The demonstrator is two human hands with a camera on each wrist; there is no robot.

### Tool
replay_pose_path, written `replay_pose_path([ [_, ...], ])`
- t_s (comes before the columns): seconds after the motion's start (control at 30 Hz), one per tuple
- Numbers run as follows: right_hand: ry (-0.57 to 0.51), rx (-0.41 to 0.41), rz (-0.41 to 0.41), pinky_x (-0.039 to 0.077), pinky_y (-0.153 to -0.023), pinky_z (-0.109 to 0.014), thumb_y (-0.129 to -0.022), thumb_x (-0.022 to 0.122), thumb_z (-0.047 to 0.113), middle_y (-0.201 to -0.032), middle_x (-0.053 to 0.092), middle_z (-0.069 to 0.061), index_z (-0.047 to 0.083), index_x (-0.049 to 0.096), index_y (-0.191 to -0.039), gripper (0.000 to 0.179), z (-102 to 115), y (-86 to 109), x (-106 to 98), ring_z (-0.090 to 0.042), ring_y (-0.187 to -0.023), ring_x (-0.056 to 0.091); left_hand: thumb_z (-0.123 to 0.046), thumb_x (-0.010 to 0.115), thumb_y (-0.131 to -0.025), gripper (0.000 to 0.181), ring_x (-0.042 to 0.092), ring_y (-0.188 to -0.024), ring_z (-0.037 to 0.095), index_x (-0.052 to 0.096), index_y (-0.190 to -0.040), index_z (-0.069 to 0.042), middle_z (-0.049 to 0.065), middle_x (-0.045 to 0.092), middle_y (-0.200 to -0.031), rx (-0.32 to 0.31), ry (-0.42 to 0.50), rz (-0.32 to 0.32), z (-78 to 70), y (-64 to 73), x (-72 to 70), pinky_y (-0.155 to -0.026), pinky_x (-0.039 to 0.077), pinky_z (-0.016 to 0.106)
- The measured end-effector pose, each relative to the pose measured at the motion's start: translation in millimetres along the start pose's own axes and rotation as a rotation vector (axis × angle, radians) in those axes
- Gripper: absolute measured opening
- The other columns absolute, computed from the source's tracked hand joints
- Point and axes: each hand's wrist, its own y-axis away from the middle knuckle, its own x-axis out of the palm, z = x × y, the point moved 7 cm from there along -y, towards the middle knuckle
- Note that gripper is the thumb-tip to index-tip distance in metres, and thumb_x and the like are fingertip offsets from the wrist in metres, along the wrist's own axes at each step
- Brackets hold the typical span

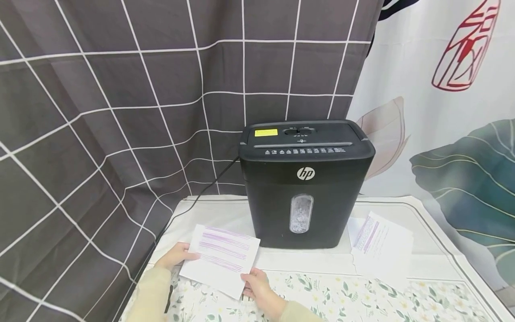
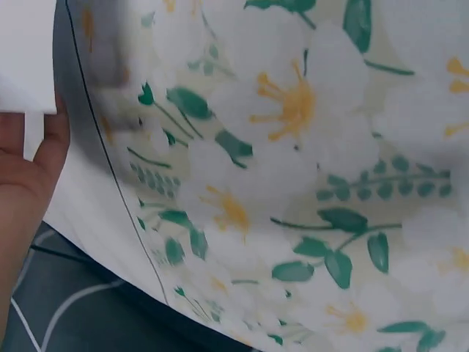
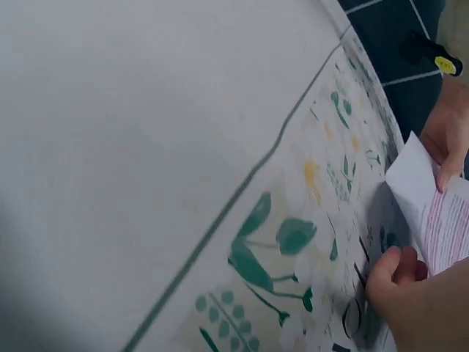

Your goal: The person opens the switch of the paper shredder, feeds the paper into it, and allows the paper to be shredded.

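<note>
Between both hands is a white sheet of paper (image 1: 225, 257) with lines of purple print, held above the near left part of the table. My left hand (image 1: 177, 256) pinches its left edge, thumb on top. At the lower right corner, my right hand (image 1: 259, 288) grips the sheet between thumb and fingers. In the right wrist view both hands show on the paper (image 3: 447, 220). The left wrist view catches only part of the left hand (image 2: 29, 169) under a paper corner. Behind the sheet stands a black HP paper shredder (image 1: 273, 201), its window showing shredded scraps.
More printed sheets (image 1: 382, 250) lie on the table right of the shredder. A black cord (image 1: 201, 192) runs from the shredder over the table's left edge. A floral cloth (image 1: 346, 295) covers the near table. A dark gridded curtain (image 1: 169, 89) hangs behind and left.
</note>
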Motion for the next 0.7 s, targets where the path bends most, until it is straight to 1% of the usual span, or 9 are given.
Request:
replay_pose_path([
  [0.1,0.078,-0.087,-0.033,0.056,-0.077,-0.034,-0.088,0.058,0.011,-0.103,0.069,-0.02,-0.013,0.051,-0.121,0.041,7.6,2.1,-7.1,-0.025,-0.089,0.07,-0.02,0.066,-0.084,0.044,0.07,-0.085,0.021,0.059,-0.116,0.01,0.02,0.07,-0.102,0.06,0.059,0.094,-9.0,0.9,10.4,-0.076,0.056,0.03],
  [0.17,0.12,-0.133,-0.052,0.056,-0.074,-0.031,-0.087,0.061,0.014,-0.103,0.069,-0.019,-0.011,0.054,-0.12,0.041,12.0,3.2,-12.0,-0.024,-0.087,0.07,-0.018,0.064,-0.085,0.043,0.071,-0.085,0.023,0.058,-0.116,0.011,0.021,0.069,-0.103,0.086,0.08,0.132,-14.5,1.2,15.5,-0.077,0.056,0.032],
  [0.2,0.141,-0.15,-0.063,0.056,-0.074,-0.03,-0.087,0.062,0.015,-0.102,0.069,-0.019,-0.01,0.055,-0.119,0.041,14.2,3.9,-14.4,-0.024,-0.086,0.07,-0.018,0.064,-0.085,0.043,0.071,-0.086,0.023,0.058,-0.116,0.012,0.021,0.07,-0.103,0.09,0.08,0.14,-16.6,1.1,17.3,-0.077,0.056,0.032],
  [0.3,0.202,-0.202,-0.09,0.055,-0.076,-0.03,-0.086,0.064,0.019,-0.103,0.069,-0.019,-0.008,0.057,-0.118,0.042,22.2,4.6,-21.6,-0.024,-0.087,0.069,-0.02,0.065,-0.086,0.043,0.071,-0.087,0.022,0.059,-0.116,0.01,0.019,0.07,-0.103,0.081,0.067,0.137,-21.0,1.1,20.9,-0.078,0.056,0.033],
  [0.4,0.265,-0.239,-0.127,0.055,-0.079,-0.032,-0.087,0.064,0.024,-0.101,0.07,-0.019,-0.007,0.058,-0.116,0.043,31.4,4.0,-30.7,-0.025,-0.089,0.068,-0.021,0.065,-0.086,0.043,0.07,-0.091,0.022,0.059,-0.117,0.008,0.019,0.069,-0.106,0.093,0.023,0.137,-28.1,3.1,23.6,-0.084,0.054,0.033],
  [0.5,0.308,-0.286,-0.142,0.055,-0.082,-0.034,-0.087,0.064,0.026,-0.103,0.069,-0.02,-0.007,0.059,-0.116,0.044,42.4,3.9,-41.4,-0.029,-0.095,0.068,-0.02,0.065,-0.086,0.042,0.069,-0.095,0.02,0.059,-0.117,0.007,0.02,0.068,-0.109,0.148,-0.032,0.147,-39.0,6.0,26.9,-0.089,0.052,0.031],
  [0.57,0.342,-0.321,-0.135,0.054,-0.084,-0.035,-0.087,0.064,0.027,-0.105,0.069,-0.02,-0.007,0.059,-0.116,0.045,50.7,4.7,-47.8,-0.03,-0.099,0.067,-0.02,0.065,-0.086,0.041,0.069,-0.094,0.017,0.06,-0.116,0.007,0.02,0.068,-0.109,0.186,-0.057,0.14,-46.8,7.8,29.0,-0.088,0.052,0.028],
  [0.7,0.385,-0.379,-0.108,0.055,-0.084,-0.034,-0.086,0.065,0.026,-0.107,0.068,-0.022,-0.007,0.06,-0.115,0.044,65.8,8.5,-58.5,-0.032,-0.1,0.066,-0.017,0.064,-0.087,0.036,0.068,-0.091,0.009,0.061,-0.113,0.008,0.023,0.067,-0.108,0.273,-0.049,0.101,-63.7,12.6,32.8,-0.083,0.052,0.022],
])
